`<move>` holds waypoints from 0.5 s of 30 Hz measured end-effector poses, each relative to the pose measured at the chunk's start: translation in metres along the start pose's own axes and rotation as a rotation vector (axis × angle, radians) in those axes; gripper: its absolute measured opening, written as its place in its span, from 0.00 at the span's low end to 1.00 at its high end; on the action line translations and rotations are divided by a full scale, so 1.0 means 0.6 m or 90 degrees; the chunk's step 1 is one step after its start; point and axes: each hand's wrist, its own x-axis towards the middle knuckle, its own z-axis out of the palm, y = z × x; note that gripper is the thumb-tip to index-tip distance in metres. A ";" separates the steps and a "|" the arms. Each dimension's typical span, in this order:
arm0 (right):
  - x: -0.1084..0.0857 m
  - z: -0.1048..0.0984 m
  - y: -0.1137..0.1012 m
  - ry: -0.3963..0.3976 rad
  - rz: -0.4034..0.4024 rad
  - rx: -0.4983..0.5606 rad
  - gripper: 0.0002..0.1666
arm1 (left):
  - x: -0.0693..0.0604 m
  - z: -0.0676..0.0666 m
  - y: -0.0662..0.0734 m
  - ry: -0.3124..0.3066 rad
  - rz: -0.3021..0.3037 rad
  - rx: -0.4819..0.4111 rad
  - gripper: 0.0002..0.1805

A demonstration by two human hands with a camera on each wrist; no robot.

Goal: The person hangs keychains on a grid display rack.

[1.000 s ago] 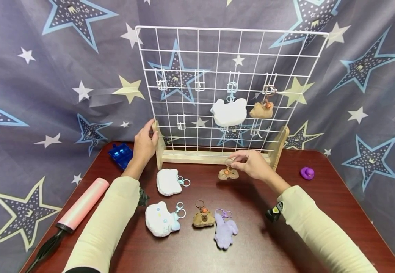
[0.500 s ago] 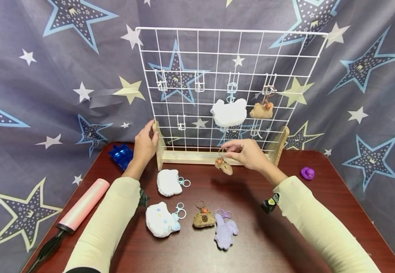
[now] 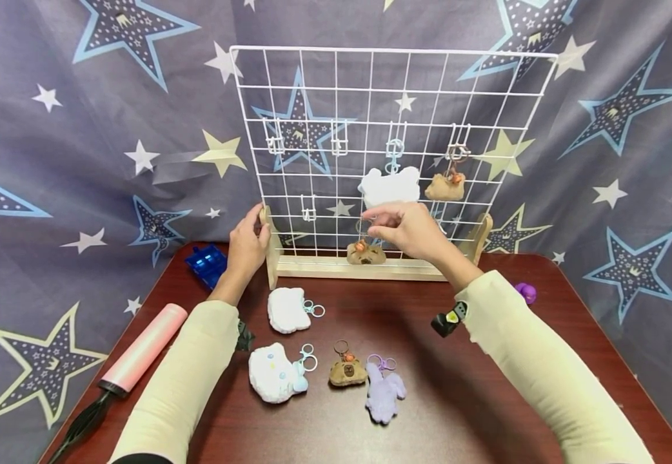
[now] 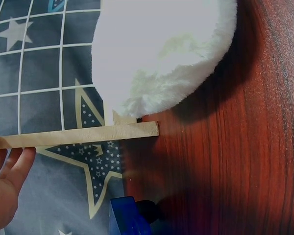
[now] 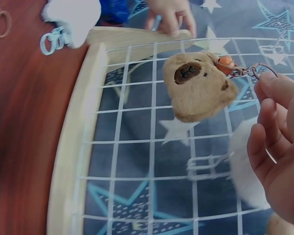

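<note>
Keychain (image 3: pixel 366 252) of brown plush dangles before the lower rows of the white wire grid (image 3: pixel 394 51), its thin metal ring (image 5: pixel 267 66) pinched between thumb and finger of my right hand (image 3: pixel 408 229). I judge this step to be bringing it up for hanging; next, probably, the ring must be lined up with a bare wire hook (image 3: pixel 309 211). The pile looks short and soft, the snout (image 5: pixel 187 72) is a dark oval, the orange bead (image 5: pixel 226 61) round and smooth. My left hand (image 3: pixel 249 237) grips the grid's flat, pale wooden post (image 3: pixel 271 254), while a fluffier white plush (image 3: pixel 391 185) hangs against the stiff wires above.
</note>
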 end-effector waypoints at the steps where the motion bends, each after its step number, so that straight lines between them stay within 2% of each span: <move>1: 0.006 -0.002 -0.005 0.000 0.003 0.002 0.17 | 0.000 0.000 0.000 0.001 0.000 0.001 0.27; 10: 0.058 -0.021 -0.051 0.025 0.007 0.027 0.16 | -0.001 -0.003 0.001 0.004 0.007 0.001 0.27; 15: 0.083 -0.035 -0.071 0.032 0.038 0.029 0.16 | 0.001 -0.004 0.001 -0.006 0.005 0.003 0.27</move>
